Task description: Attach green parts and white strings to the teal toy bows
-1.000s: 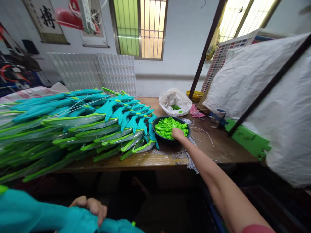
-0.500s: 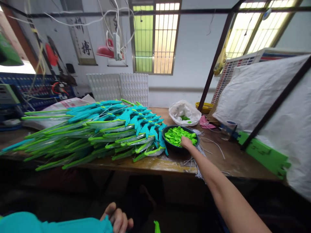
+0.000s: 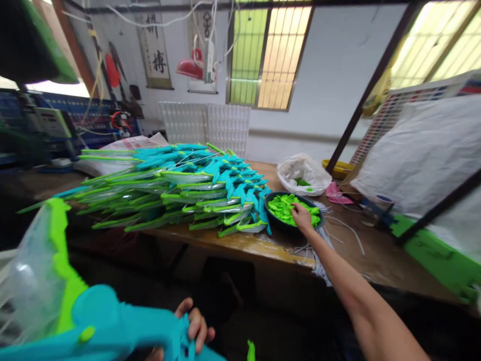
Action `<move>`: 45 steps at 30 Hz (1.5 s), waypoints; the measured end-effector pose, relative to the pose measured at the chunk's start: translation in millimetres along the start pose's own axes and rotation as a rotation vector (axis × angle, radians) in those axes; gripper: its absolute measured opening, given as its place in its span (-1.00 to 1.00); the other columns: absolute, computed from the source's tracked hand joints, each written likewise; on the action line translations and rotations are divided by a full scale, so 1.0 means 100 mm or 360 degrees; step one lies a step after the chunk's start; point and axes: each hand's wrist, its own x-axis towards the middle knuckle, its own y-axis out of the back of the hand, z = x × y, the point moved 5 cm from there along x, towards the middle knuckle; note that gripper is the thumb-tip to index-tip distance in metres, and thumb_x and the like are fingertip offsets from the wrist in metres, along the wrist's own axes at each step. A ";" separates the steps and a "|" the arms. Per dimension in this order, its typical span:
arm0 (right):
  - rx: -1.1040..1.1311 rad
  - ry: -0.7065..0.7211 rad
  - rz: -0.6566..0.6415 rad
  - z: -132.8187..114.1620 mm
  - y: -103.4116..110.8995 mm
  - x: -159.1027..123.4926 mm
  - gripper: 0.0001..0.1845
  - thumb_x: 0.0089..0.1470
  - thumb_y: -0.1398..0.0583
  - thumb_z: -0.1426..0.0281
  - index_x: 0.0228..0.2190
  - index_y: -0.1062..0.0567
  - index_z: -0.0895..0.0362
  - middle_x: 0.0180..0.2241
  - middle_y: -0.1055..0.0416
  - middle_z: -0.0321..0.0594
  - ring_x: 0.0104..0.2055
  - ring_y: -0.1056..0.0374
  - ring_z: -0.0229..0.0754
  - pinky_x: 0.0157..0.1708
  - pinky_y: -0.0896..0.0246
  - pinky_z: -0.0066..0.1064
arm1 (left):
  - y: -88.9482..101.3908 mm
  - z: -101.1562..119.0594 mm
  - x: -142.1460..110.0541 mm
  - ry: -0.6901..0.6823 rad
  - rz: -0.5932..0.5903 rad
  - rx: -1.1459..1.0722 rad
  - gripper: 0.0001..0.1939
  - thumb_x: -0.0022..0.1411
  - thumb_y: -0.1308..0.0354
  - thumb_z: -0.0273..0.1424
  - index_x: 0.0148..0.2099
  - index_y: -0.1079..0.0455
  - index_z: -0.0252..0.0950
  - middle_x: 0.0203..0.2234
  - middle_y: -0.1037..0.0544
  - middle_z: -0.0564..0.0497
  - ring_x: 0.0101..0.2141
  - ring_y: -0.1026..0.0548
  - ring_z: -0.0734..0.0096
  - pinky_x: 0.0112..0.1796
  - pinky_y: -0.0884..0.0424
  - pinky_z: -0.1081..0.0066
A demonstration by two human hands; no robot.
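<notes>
- Now, right hand (image 3: 301,215) dips into the dark bowl (image 3: 272,219) of green plastic pieces (image 3: 287,207), fingers curled; grip unclear.
- Left hand (image 3: 193,328) clutches a teal toy handle (image 3: 124,326).

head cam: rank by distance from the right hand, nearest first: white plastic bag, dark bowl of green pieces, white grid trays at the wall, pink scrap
From the right hand:
1. Dark bowl of green pieces: hand is in it.
2. White plastic bag: just behind the bowl.
3. Pink scrap: to the right; close to the bag's distance, hard to call.
4. White grid trays: far left, at the wall.

White plastic bag (image 3: 302,173) behind bowl; clear blister trays (image 3: 206,125) against wall; green foam piece (image 3: 439,258) at right.
</notes>
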 end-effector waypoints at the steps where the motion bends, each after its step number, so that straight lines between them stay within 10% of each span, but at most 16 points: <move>1: 0.0132 0.0048 -0.0009 -0.09 -0.04 -0.14 -0.62 0.33 -0.22 0.17 -0.01 -0.50 0.20 0.00 -0.49 -0.07 0.04 -0.44 -0.02 0.09 -0.36 -0.04 | -0.06 0.02 0.00 -0.0048 -0.0002 0.0001 -0.34 0.00 -0.48 0.00 0.12 -0.51 -0.10 -0.36 -0.45 0.07 -0.36 -0.49 0.38 0.06 -0.43 0.14; 4: 0.0530 0.0154 -0.0200 -0.38 -0.26 -0.83 -0.55 0.29 -0.17 0.11 0.00 -0.52 0.19 -0.17 -0.56 -0.08 -0.14 -0.50 -0.05 -0.05 -0.43 -0.14 | -0.26 0.03 0.03 -0.0133 -0.0050 0.0022 -0.11 -0.13 -0.49 0.13 0.17 -0.45 -0.20 -0.29 -0.42 0.04 -0.31 -0.44 0.36 0.05 -0.39 0.13; 10: 0.1792 0.0045 -0.1038 -0.99 -0.63 -2.76 -0.71 0.06 -0.41 0.17 -0.25 -0.59 0.08 -0.32 -0.54 -0.22 -0.46 -0.45 -0.22 -0.46 -0.42 -0.41 | -0.45 -0.15 0.14 -0.0067 -0.0017 0.0022 -0.34 -0.02 -0.46 -0.11 0.09 -0.43 -0.27 -0.25 -0.37 0.00 -0.29 -0.43 0.32 -0.04 -0.41 0.17; 13: 0.1892 0.0105 -0.1055 -1.15 -0.65 -3.21 -0.83 0.12 -0.39 0.26 -0.25 -0.62 0.05 -0.29 -0.55 -0.22 -0.36 -0.49 -0.20 -0.42 -0.43 -0.45 | -0.47 -0.25 0.08 0.0045 0.0004 0.0096 -0.39 -0.04 -0.44 -0.13 0.03 -0.42 -0.27 -0.21 -0.39 -0.04 -0.22 -0.48 0.19 -0.08 -0.43 0.16; 22: 0.1030 0.1030 -0.0549 -1.21 -0.35 -3.42 -0.78 0.35 -0.22 0.32 0.00 -0.58 -0.05 -0.11 -0.46 -0.13 -0.03 -0.42 -0.05 -0.09 -0.45 -0.20 | -0.39 -0.37 -0.08 0.0104 0.0150 0.0223 -0.46 0.02 -0.35 -0.08 -0.03 -0.36 -0.23 -0.20 -0.42 -0.09 -0.03 -0.46 -0.07 0.04 -0.38 0.02; 35: 0.0825 0.1328 -0.0246 -1.18 -0.24 -3.59 -0.72 0.38 -0.19 0.30 0.08 -0.47 0.07 -0.11 -0.52 -0.09 -0.04 -0.41 -0.02 -0.09 -0.41 -0.11 | -0.47 -0.44 -0.12 0.0115 0.0150 0.0304 -0.51 0.11 -0.32 0.02 -0.09 -0.37 -0.22 -0.20 -0.35 -0.06 -0.11 -0.40 0.10 0.09 -0.32 0.07; 45: 0.0991 0.1308 -0.0580 -1.13 -0.27 -3.43 -0.72 0.29 -0.27 0.37 0.02 -0.44 0.06 -0.05 -0.52 -0.11 -0.04 -0.42 -0.06 -0.07 -0.38 -0.16 | -0.46 -0.45 -0.11 0.0220 0.0133 0.0224 -0.54 0.13 -0.31 -0.06 -0.06 -0.37 -0.23 -0.20 -0.34 -0.06 -0.10 -0.42 0.09 0.10 -0.32 0.06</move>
